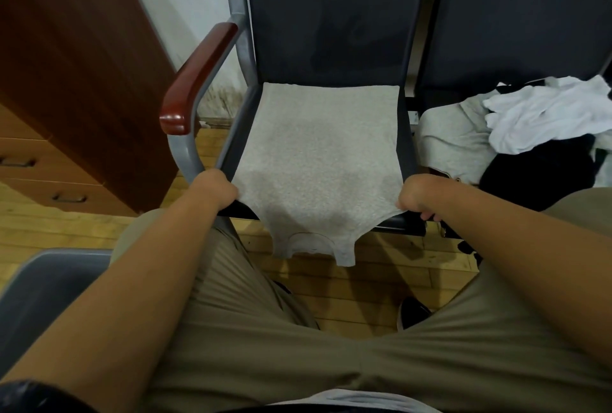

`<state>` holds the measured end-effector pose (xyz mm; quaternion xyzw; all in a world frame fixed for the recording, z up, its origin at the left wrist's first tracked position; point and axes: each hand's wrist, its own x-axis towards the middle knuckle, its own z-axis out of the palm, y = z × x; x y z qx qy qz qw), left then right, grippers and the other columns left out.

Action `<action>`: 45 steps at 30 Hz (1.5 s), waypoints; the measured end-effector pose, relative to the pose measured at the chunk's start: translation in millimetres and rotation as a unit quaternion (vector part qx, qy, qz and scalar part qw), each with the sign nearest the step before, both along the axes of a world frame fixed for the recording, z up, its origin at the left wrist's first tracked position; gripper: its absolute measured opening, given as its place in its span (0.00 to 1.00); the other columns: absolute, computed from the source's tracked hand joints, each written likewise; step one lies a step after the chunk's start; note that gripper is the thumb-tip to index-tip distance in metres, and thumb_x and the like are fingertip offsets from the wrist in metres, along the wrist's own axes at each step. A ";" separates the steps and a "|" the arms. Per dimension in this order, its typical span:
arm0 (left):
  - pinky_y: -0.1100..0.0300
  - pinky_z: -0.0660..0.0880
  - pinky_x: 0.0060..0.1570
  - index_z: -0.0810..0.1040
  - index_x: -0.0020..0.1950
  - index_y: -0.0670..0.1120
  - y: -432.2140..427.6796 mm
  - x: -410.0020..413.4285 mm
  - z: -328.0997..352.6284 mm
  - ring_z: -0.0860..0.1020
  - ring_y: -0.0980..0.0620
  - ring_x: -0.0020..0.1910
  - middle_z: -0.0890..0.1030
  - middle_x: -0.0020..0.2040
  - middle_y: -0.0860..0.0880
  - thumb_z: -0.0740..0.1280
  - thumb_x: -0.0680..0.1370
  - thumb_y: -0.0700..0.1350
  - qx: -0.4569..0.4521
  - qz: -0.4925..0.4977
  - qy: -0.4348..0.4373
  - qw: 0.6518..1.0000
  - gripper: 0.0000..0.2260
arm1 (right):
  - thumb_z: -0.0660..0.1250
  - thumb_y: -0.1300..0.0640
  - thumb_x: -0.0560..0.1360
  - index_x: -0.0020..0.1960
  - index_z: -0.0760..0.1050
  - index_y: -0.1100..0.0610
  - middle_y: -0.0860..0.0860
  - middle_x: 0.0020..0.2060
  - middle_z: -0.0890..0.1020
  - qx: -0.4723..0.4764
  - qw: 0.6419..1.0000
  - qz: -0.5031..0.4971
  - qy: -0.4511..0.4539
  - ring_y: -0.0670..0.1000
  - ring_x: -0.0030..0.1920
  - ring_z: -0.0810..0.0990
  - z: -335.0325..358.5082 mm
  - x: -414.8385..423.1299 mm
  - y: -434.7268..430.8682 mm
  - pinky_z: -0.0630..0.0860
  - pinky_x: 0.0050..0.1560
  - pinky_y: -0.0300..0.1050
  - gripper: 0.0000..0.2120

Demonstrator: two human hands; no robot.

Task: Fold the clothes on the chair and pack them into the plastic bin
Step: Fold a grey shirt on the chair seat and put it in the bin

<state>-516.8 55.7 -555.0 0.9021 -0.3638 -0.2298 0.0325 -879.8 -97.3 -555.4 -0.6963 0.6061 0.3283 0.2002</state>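
grey tank top (318, 160) spread flat on chair (334, 15) seat; neck end hangs over front edge | left hand (217, 189) grips its left edge; right hand (415, 195) grips its right edge; top lies between them | plastic bin (49, 283) beside left arm

Matt, heathered knit cloth on grey top (318, 160). Smooth dark leatherette, faintly shiny, on chair back (334, 15). Glossy lacquered wood on armrest (198, 74), matt grey painted metal on frame (239, 31).
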 end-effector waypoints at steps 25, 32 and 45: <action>0.59 0.77 0.38 0.72 0.49 0.49 27.9 -55.5 -64.2 0.71 0.52 0.36 0.70 0.32 0.47 0.63 0.87 0.38 0.131 0.070 0.399 0.905 0.09 | 0.69 0.36 0.80 0.85 0.42 0.39 0.54 0.79 0.67 0.199 0.948 -0.033 -0.246 0.53 0.52 0.87 -73.0 -2.2 77.7 0.86 0.54 0.53 0.45; 0.59 0.72 0.42 0.75 0.58 0.46 21.6 -61.7 -66.8 0.75 0.52 0.40 0.76 0.44 0.47 0.66 0.86 0.44 0.173 0.015 0.335 0.926 0.03 | 0.66 0.40 0.83 0.82 0.60 0.42 0.50 0.71 0.74 0.193 0.934 -0.062 -0.293 0.53 0.53 0.87 -80.3 1.4 77.7 0.86 0.51 0.50 0.31; 0.53 0.83 0.52 0.81 0.47 0.47 24.9 -67.7 -27.8 0.82 0.46 0.44 0.85 0.48 0.45 0.75 0.77 0.46 0.094 -0.128 0.104 0.982 0.05 | 0.76 0.55 0.77 0.49 0.79 0.54 0.54 0.47 0.83 0.126 0.913 -0.161 -0.352 0.54 0.44 0.83 -48.0 13.7 89.6 0.78 0.38 0.46 0.06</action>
